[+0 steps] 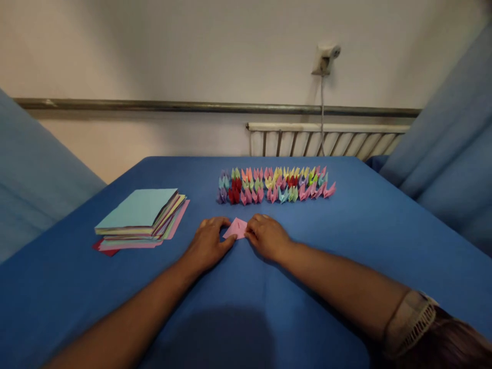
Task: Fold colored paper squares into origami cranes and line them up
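A small piece of pink origami paper point(236, 228), partly folded, lies on the blue cloth between my hands. It has a rough triangle or kite shape, with a short dark line near its middle. My left hand point(210, 242) holds its left side, thumb at the lower edge and index finger at the upper left. At the right corner, the fingers of my right hand point(268, 237) pinch the paper and hide that end of it. Beyond my hands stand several rows of folded paper cranes point(277, 185) in pink, red, yellow, green, blue and purple.
A stack of coloured paper sheets point(136, 210), light blue on top, sits left of my hands. Blue cloth point(326, 318) covers the table. Behind it are a wall rail point(184, 106), a radiator point(300, 141) and a plugged-in socket point(324, 60). Blue curtains point(453, 128) hang at both sides.
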Demonstrator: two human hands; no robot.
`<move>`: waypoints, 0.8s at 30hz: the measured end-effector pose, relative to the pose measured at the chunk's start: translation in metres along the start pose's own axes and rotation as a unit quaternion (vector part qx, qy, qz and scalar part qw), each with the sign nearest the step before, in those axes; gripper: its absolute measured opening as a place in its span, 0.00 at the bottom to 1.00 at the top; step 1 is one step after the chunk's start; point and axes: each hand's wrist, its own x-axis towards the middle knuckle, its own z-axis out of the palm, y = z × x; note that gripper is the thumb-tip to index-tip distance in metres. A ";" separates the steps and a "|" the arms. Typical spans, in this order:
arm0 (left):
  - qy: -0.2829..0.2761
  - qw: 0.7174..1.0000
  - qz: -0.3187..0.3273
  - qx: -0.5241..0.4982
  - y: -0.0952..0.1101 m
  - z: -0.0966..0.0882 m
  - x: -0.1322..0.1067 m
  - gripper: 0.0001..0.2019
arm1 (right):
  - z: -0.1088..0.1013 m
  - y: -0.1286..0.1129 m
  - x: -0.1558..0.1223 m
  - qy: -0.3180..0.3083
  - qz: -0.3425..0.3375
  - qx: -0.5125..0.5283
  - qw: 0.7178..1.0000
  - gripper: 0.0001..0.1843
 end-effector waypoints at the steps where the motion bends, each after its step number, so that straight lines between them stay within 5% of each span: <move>1: 0.005 1.000 -0.006 0.009 0.001 0.001 0.001 0.23 | -0.001 -0.001 0.001 0.001 0.000 0.001 1.000 0.07; 4: 0.015 0.998 -0.032 0.057 0.005 0.005 0.006 0.30 | -0.003 -0.002 0.001 -0.002 0.005 0.001 1.000 0.08; 9: 0.003 0.994 -0.060 0.087 0.010 0.005 0.014 0.28 | -0.003 -0.003 -0.001 0.030 0.043 0.012 0.999 0.12; 24: 0.006 1.000 0.013 0.018 -0.001 0.010 0.025 0.26 | -0.005 0.000 0.004 0.011 0.112 0.052 0.992 0.16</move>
